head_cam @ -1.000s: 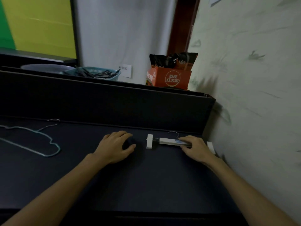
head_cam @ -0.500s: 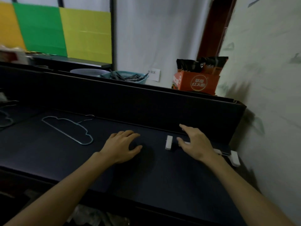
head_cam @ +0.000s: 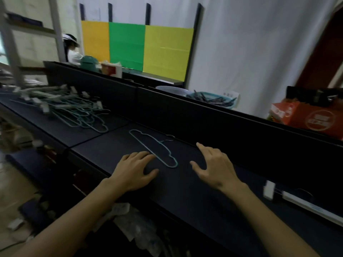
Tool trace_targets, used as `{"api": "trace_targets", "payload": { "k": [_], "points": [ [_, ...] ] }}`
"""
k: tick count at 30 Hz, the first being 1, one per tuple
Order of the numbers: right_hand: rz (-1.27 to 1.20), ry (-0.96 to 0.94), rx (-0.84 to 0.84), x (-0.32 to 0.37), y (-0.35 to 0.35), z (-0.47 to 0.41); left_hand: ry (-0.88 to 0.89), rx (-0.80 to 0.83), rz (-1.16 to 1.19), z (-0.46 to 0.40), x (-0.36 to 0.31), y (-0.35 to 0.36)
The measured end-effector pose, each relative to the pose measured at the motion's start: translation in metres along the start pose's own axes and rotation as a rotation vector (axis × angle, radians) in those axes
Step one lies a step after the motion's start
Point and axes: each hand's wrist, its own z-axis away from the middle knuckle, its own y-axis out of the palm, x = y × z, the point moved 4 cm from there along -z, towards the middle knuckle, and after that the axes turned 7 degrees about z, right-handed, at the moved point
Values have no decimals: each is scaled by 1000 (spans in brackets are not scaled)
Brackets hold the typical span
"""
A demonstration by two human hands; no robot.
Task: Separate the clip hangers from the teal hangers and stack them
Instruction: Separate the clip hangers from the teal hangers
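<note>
A single teal wire hanger (head_cam: 142, 143) lies flat on the dark table (head_cam: 185, 191), just beyond my hands. My left hand (head_cam: 134, 169) rests palm down on the table, its fingertips at the hanger's lower wire, holding nothing. My right hand (head_cam: 215, 166) hovers to the right of the hanger with fingers spread, empty. A white clip hanger (head_cam: 300, 201) lies on the table at the far right, apart from both hands. A tangled pile of teal and clip hangers (head_cam: 63, 106) sits on the table at the far left.
A dark partition wall (head_cam: 204, 115) runs along the table's back edge. Behind it stand a teal basket (head_cam: 209, 99) and an orange box (head_cam: 306, 117). A person (head_cam: 71, 49) sits in the far left background. Clutter lies on the floor under the table's front edge.
My right hand has let go of the white clip hanger and moved left with spread fingers. The view has swung left, bringing the hanger pile into sight.
</note>
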Motion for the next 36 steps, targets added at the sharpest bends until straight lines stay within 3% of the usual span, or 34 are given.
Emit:
{"api": "trace_targets", "payload": {
  "k": [17, 27, 36],
  "points": [
    [7, -163, 78, 311, 83, -178, -199, -81, -59, 69, 337, -131],
    [-26, -172, 65, 373, 113, -288, -233, -114, -54, 37, 459, -147],
    [-98, -176, 95, 423, 155, -432, -280, -100, -108, -42, 584, -192]
  ]
}}
